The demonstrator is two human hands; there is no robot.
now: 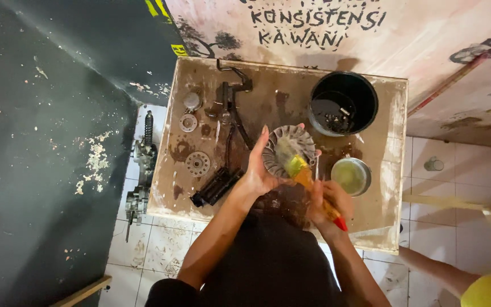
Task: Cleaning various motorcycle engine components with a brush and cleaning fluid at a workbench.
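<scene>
My left hand (258,170) holds a round finned metal pulley disc (288,149) tilted above the stained wooden table (370,224). My right hand (326,200) grips a paintbrush with a yellow ferrule and red handle (308,182); its bristles rest on the disc's face. The right hand is blurred.
On the table stand a black bucket (343,102) with dark liquid, a small metal bowl (352,176), round metal parts (198,164), a black kick lever (231,94) and a black ribbed piece (217,186). An engine part (140,170) lies on the tiled floor at left. Another person's arm (444,273) shows at lower right.
</scene>
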